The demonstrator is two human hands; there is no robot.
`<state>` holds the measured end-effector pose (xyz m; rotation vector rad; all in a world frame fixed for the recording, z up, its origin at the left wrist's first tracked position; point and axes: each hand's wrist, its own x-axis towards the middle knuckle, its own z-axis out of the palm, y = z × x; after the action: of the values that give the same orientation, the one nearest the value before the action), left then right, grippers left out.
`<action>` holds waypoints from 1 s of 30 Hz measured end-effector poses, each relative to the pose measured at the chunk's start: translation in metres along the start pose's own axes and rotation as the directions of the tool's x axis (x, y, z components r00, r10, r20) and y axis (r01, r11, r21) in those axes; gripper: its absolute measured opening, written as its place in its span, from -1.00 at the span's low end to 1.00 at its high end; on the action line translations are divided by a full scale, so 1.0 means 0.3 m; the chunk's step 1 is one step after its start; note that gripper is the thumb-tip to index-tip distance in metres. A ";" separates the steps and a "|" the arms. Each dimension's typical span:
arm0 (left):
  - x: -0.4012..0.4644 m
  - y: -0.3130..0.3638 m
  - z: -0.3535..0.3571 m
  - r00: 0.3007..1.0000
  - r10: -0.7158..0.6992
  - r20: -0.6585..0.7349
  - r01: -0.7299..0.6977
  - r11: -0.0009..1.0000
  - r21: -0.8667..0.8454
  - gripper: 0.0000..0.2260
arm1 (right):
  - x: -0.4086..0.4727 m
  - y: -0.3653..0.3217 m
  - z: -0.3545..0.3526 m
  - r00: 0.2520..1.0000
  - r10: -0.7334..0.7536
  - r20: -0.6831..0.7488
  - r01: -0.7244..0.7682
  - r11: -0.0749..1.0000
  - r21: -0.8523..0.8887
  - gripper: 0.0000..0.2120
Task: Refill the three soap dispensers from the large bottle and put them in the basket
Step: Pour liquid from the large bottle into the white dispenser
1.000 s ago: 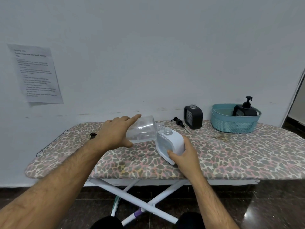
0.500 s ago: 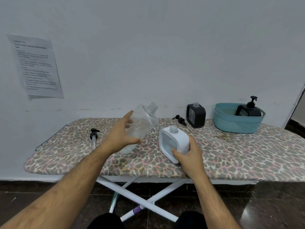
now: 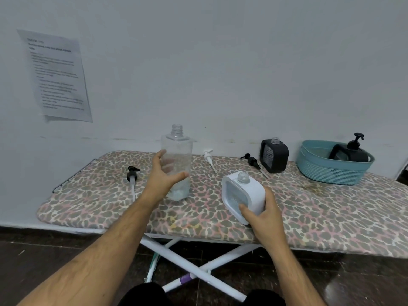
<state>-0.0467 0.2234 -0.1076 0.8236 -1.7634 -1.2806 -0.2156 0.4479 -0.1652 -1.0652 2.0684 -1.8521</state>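
The large clear bottle (image 3: 177,151) stands upright and uncapped on the ironing board (image 3: 320,213), with a little liquid at its bottom. My left hand (image 3: 162,180) wraps around its lower half. My right hand (image 3: 265,215) grips the white dispenser (image 3: 242,193), which rests tilted on the board with its neck open. A black dispenser (image 3: 274,155) without a pump stands at the back right. Another black dispenser (image 3: 351,151) with its pump on sits in the teal basket (image 3: 331,173) at the far right.
Three loose pumps lie on the board: a black pump (image 3: 132,173) left of the bottle, a white pump (image 3: 209,157) behind the white dispenser, and another black pump (image 3: 251,161) beside the open black dispenser. A paper sheet (image 3: 57,78) hangs on the wall.
My left hand has swung the large bottle from lying over the white dispenser's neck to upright and set it down on the board. My right hand still holds the white dispenser.
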 end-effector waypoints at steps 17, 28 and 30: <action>0.057 -0.083 -0.006 0.989 0.012 -0.148 -0.007 0.999 0.033 -0.04 | 0.044 0.017 0.023 0.997 0.029 0.076 -0.038 0.993 0.109 -0.43; 0.003 -0.052 -0.021 0.986 -0.002 -0.164 0.012 0.998 0.061 0.19 | 0.072 -0.015 -0.001 0.982 0.111 0.154 -0.125 0.989 0.085 -0.41; -0.029 -0.044 -0.017 0.953 0.057 -0.298 -0.002 0.983 0.182 0.04 | 0.072 -0.020 -0.006 0.980 0.121 0.157 -0.136 0.987 0.088 -0.41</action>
<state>-0.0374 0.2248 -0.1212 1.0330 -1.6507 -0.9267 -0.2301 0.4365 -0.1523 -0.9894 1.8933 -1.7346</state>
